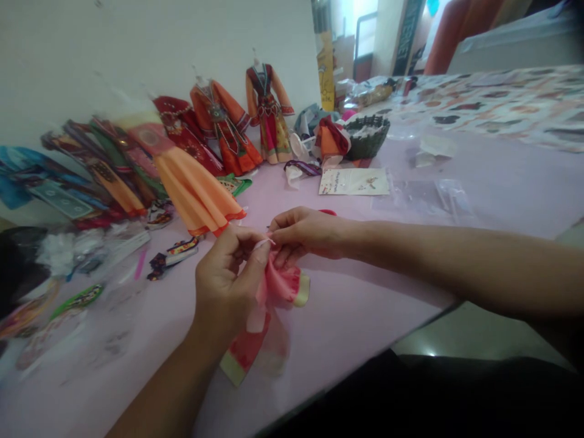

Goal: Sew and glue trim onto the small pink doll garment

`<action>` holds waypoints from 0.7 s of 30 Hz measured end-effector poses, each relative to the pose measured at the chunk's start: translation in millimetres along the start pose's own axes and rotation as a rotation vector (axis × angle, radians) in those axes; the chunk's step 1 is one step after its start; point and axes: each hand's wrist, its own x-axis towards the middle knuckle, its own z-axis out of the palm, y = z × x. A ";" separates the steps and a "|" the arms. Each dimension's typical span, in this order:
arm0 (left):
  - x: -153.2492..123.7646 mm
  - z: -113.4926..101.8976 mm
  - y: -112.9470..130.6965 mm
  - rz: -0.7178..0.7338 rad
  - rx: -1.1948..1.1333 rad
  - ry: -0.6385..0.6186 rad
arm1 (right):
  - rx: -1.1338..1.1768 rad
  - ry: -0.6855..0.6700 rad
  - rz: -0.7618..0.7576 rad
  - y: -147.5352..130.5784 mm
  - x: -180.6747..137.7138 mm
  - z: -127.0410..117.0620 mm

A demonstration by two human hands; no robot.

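Over the near part of the table, both hands meet at a small pink and red doll garment (287, 284) with pale yellow-green cuffs. My left hand (225, 283) pinches its top edge between thumb and fingers. From the right, my right hand (305, 234) has its fingertips closed on the same edge, touching the left fingertips. A thin pale strip or thread shows at the left thumb tip. Whether a needle is between the fingers I cannot make out. The sleeves of the garment hang down toward the tabletop. Behind my right hand a bit of a red object (327, 212) shows.
Dressed doll costumes, among them an orange one (191, 182), stand along the wall. Patterned trim (176, 255) and plastic bags (91, 249) lie at the left. A dark basket (367, 137), a printed card (353, 181) and clear packets (422, 196) are farther back on the pink table (365, 316).
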 end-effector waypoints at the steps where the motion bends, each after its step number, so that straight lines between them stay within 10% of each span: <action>1: -0.1 0.5 -1.0 -0.009 -0.009 0.001 | 0.016 0.001 0.006 -0.2 0.0 0.3; 21: 8.1 -0.1 -16.0 -0.051 -0.101 0.137 | 0.156 -0.053 0.031 -4.7 1.8 -1.1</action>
